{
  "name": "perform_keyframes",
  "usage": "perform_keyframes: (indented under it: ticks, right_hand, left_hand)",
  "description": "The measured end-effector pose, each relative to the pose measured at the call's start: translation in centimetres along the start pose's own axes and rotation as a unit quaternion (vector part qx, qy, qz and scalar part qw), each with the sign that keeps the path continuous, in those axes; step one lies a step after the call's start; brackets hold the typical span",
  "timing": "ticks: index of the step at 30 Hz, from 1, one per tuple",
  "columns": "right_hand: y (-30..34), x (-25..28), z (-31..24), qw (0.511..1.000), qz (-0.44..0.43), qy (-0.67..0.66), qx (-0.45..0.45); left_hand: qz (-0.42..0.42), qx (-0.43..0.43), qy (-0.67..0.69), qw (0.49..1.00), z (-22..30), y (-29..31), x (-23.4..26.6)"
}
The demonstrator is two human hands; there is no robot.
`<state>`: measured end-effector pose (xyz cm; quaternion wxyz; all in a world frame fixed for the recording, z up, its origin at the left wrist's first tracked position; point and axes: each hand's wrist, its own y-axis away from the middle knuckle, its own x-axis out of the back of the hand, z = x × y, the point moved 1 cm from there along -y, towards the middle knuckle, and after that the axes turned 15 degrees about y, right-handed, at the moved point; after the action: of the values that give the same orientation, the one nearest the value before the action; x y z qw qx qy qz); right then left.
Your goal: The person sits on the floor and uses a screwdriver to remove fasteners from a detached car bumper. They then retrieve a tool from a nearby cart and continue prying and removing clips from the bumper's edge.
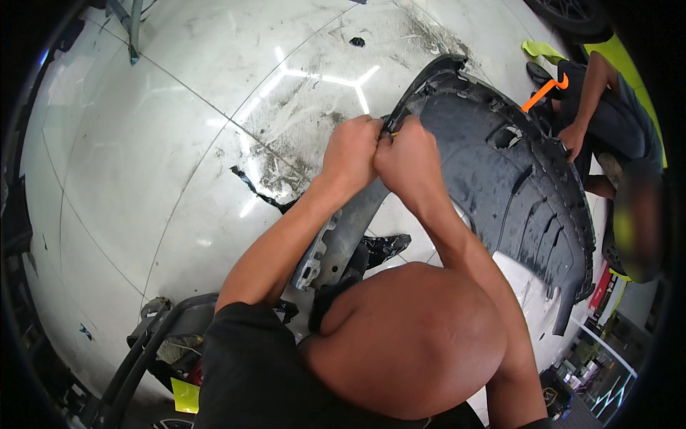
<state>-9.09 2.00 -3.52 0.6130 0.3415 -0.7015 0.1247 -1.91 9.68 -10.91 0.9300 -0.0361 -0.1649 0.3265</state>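
Both hands on the bumper cover (500,186), a big dark plastic car part lying inner side up on the glossy white tiled floor (143,143), running from centre frame out to the right. My left hand (350,154) and right hand (407,161) are knuckle to knuckle at its upper left edge, each clenched around the rim; something small and yellow shows between the fingertips, too small to tell what. My bent knee (407,336) fills the lower middle, over the cover's grey end bracket (332,247). Loose black plastic scrap (386,247) sits on the floor just beside that bracket. Far side of the cover: another person crouches, one hand (574,137) resting near the cover's edge, an orange pry tool (544,91) beside it. Yellow-green cloth (539,50) on the floor behind them.
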Motion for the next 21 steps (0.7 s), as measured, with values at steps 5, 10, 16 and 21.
perform_keyframes:
  ticks: [5, 10, 16, 21]
  right_hand:
    - [-0.1, -0.1, 1.4, 0.999, 0.0, -0.033, 0.022]
    - [2.8, 1.2, 6.0, 0.989, -0.001, -0.144, 0.023]
    - [5.1, -2.7, 15.2, 0.971, -0.057, -0.203, -0.114]
    - [4.3, -5.4, 18.8, 0.98, -0.018, -0.153, -0.126]
  left_hand:
    - [0.0, 0.027, 0.003, 1.0, 0.6, -0.6, 0.1]
    - [0.031, 0.044, 0.044, 0.998, 0.9, -0.3, -0.4]
    - [0.011, 0.052, 0.042, 0.998, 0.8, -0.5, -0.2]
    - [-0.003, 0.126, 0.074, 0.989, 1.7, -1.1, -0.6]
